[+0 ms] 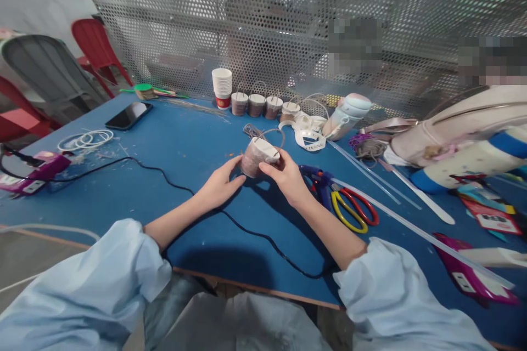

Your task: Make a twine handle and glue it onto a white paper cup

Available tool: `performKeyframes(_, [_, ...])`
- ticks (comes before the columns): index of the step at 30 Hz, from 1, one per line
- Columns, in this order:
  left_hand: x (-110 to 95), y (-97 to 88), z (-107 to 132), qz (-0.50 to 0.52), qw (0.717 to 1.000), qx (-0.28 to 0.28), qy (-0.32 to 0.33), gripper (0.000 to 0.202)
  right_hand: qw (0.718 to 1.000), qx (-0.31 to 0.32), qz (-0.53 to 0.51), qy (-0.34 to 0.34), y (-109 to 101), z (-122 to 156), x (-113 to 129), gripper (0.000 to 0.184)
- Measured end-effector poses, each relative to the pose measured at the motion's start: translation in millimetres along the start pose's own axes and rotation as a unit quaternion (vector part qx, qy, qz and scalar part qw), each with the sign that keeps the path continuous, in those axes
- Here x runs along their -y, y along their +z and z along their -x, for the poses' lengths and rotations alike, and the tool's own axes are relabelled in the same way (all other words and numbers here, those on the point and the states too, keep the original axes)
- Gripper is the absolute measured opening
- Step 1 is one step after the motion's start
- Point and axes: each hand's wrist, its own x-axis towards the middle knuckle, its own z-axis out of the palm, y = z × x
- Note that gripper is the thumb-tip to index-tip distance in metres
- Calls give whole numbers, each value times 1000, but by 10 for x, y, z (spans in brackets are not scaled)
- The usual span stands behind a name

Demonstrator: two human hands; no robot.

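Over the blue table, a small cup (pixel 254 160) wrapped in brownish material is tilted between my hands. It has a whitish covering at its top and a thin loop handle. My right hand (pixel 288 178) grips its right side, thumb on the front and fingers partly hidden behind. My left hand (pixel 222 184) is curved against the lower left side, with thumb and fingers at the cup's edge. Just behind the cup lies a small tangle of thin cord (pixel 252 131). Scissors (pixel 354 208) with yellow and red handles and a blue glue gun (pixel 319 178) lie right of my right hand.
At the back stand similar wrapped cups (pixel 257 106), a stack of paper cups (pixel 222 89), white ribbon (pixel 309 137) and a pale bottle (pixel 348 115). A phone (pixel 129 115) and purple power strip (pixel 39 171) lie left. A black cable (pixel 156 167) crosses the table (pixel 197 145).
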Motion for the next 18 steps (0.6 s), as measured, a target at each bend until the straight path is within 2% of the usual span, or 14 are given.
performKeyframes(3, [-89,62,30,140,988,5,-69,47,1000,-16,-4,-6,10,8,16,47])
performKeyframes(6, [-160,64,59,200,969,-10,-142,31,1000,-20,-13,-14,18,17,32,50])
performKeyframes(9, [-210,70,87,225,963,4,-147,32,999,-26,-29,-11,26,26,40,48])
performKeyframes(13, [-259,67,106,202,971,6,-124,30,995,-53,-84,18,4,15,17,42])
performKeyframes(14, [-265,35,98,193,974,-7,-120,29,993,-61,-103,23,-10,8,9,40])
performKeyframes(16, [-264,-103,53,181,975,-69,-112,27,988,-73,-131,26,-38,-8,-5,38])
performKeyframes(17, [-251,-215,18,182,971,-108,-108,25,987,-75,-138,27,-50,-13,-9,38])
performKeyframes(18, [-230,-352,-25,186,960,-183,-100,25,987,-74,-141,28,-59,-17,-12,38])
